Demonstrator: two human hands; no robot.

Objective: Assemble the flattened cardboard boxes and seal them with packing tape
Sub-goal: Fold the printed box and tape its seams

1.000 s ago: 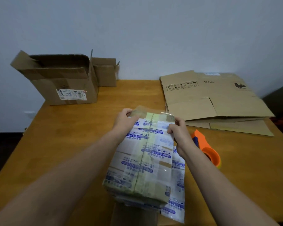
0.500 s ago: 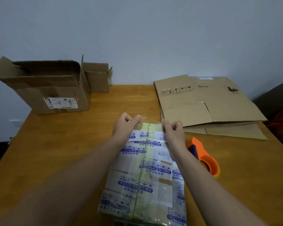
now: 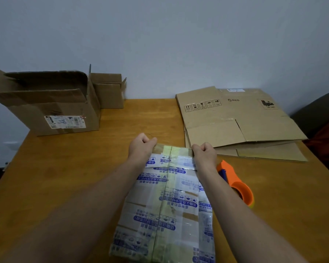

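A flattened box [image 3: 167,202] covered in white-and-blue printed tape lies on the wooden table [image 3: 68,177] in front of me. My left hand [image 3: 141,147] pinches its far left corner. My right hand [image 3: 204,153] pinches its far right corner. Both fists are closed on the box's far edge. An orange tape dispenser [image 3: 235,184] rests just right of my right forearm. A stack of flattened brown boxes [image 3: 235,120] lies at the back right.
A large open box with a shipping label [image 3: 51,105] stands at the back left. A smaller open box [image 3: 108,90] sits behind it against the wall. A dark seat [image 3: 319,114] is at the right edge.
Both hands have moved away from me to the taped box's far edge and closed into fists on it. The box has lowered flatter toward the table.
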